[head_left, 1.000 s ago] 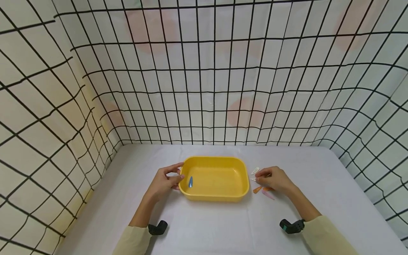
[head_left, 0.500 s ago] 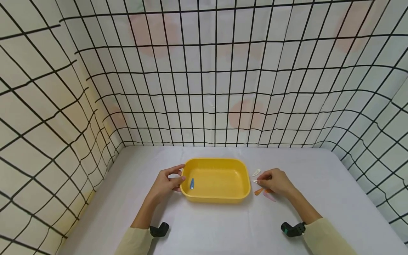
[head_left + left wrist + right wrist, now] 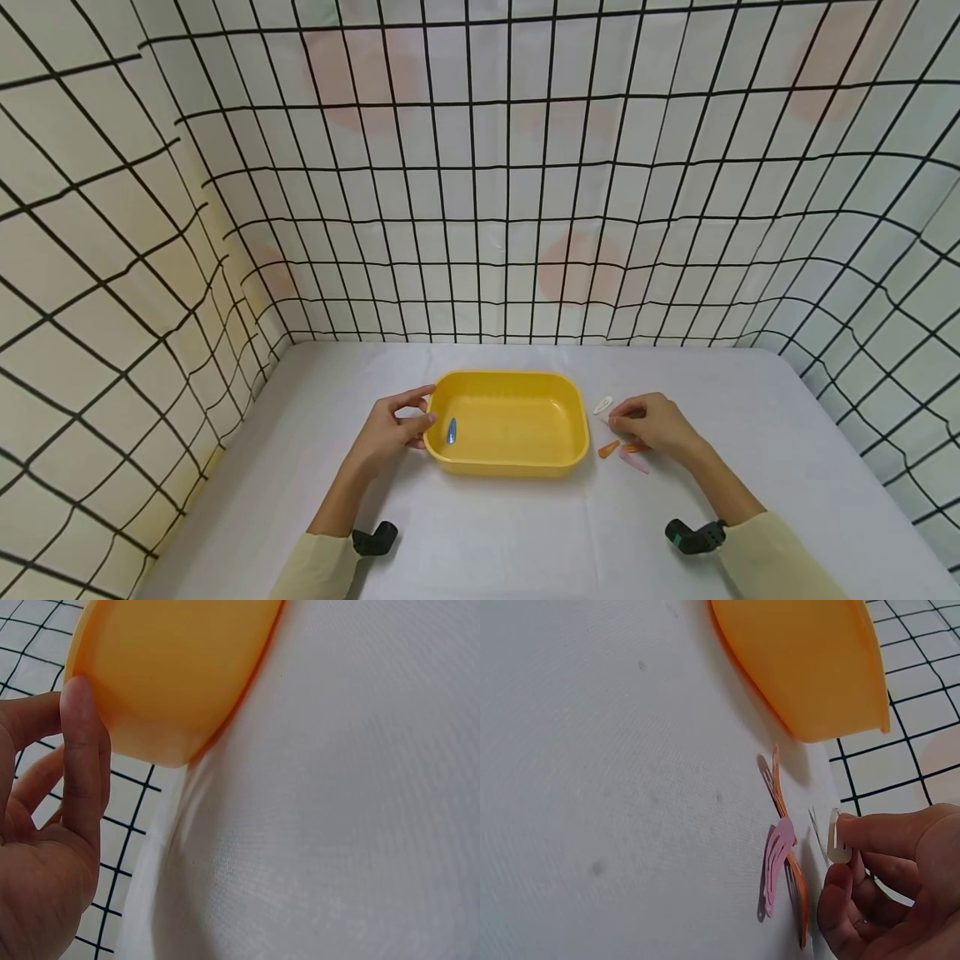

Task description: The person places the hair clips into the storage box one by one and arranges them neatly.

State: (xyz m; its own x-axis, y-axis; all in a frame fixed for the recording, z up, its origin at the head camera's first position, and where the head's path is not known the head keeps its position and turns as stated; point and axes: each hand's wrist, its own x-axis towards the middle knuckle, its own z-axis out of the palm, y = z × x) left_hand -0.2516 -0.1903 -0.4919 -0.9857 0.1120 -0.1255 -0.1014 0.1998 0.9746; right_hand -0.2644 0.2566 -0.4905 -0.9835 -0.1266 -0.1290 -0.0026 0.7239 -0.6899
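My left hand [image 3: 390, 432] holds the left end of a yellow plastic tray [image 3: 510, 467], its thumb over the rim and its fingers along the outside. Inside the tray, near that end, lies a blue snap hair clip [image 3: 452, 431]. To the right of the tray, my right hand [image 3: 654, 423] pinches a white snap hair clip [image 3: 839, 838] between thumb and fingers. Beneath that hand a pink hair clip [image 3: 778, 851] lies across orange hair clips [image 3: 801, 896] on the cloth. Another white hair clip [image 3: 603, 406] rests just beyond the fingertips.
A white cloth [image 3: 495, 533] covers the table. Black-lined grid walls [image 3: 487, 192] rise behind it and on both sides. Each wrist wears a small black camera, one on the left [image 3: 375, 540] and one on the right [image 3: 694, 537].
My right hand has shifted slightly up and to the right with the white hair clip in its fingers. The left hand stays on the tray, and the head view has tilted a little.
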